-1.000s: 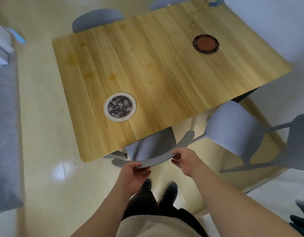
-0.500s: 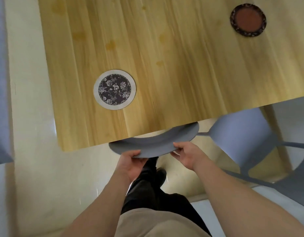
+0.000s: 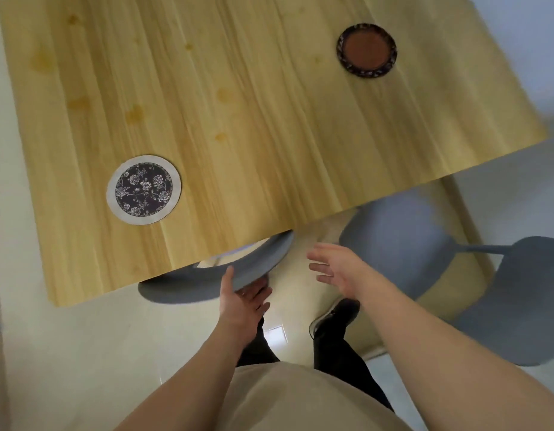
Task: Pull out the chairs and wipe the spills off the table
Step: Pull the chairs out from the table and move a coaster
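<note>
From the head camera, the left hand (image 3: 243, 301) grips the grey chair back (image 3: 207, 278) tucked at the wooden table's (image 3: 269, 119) near edge, while the right hand (image 3: 338, 269) hovers beside it, fingers spread, holding nothing.

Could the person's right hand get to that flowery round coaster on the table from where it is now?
Probably yes. The right hand hovers open and empty beside the table's near edge, and only bare wooden tabletop lies between it and the white-rimmed floral coaster.
</note>
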Demonstrator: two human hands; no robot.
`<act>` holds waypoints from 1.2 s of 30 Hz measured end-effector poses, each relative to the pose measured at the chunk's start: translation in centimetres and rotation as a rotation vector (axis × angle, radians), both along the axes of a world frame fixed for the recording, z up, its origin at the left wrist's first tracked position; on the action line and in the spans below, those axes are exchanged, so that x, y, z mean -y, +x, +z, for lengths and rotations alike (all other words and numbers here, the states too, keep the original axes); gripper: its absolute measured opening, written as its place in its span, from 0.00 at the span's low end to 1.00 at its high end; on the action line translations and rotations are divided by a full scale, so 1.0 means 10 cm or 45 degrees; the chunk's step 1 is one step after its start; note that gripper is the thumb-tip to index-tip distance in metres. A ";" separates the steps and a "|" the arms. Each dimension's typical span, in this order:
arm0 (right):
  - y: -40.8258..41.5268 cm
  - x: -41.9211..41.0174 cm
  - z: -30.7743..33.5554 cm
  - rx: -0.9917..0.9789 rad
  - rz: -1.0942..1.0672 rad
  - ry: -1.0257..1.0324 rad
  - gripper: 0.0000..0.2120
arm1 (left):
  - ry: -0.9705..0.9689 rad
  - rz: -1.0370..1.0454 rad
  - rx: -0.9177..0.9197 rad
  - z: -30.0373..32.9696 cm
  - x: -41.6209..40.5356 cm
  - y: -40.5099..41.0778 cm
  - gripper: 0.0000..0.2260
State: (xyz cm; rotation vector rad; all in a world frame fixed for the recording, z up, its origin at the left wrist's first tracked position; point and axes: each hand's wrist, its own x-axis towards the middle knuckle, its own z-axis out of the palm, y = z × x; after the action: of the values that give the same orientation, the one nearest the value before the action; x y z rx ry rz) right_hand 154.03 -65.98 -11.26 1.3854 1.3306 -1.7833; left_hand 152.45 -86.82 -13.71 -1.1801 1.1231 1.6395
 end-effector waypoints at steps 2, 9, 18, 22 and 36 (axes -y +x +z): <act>0.19 -0.36 0.06 0.020 -0.020 0.086 0.18 | -0.011 -0.174 -0.029 0.00 -0.40 0.06 0.25; 1.34 -1.94 0.16 0.115 -0.238 0.616 0.17 | 0.010 -0.797 -0.063 0.15 -2.13 0.52 0.16; 2.82 -3.21 0.35 0.604 -0.292 1.178 0.29 | 0.065 -1.345 0.100 0.37 -3.80 1.73 0.07; 3.07 -3.30 0.29 0.486 -0.830 0.618 0.16 | -0.029 -1.587 0.248 0.28 -4.04 2.14 0.21; 2.26 -3.35 0.40 0.290 -0.531 0.163 0.09 | -0.161 -1.162 0.411 0.35 -3.88 1.55 0.11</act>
State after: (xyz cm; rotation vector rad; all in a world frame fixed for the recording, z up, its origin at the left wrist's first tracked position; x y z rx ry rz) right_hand 176.66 -32.48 -7.24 1.9891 1.1081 -1.7425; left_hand 167.98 -48.07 -10.19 -0.7688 1.2888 0.6663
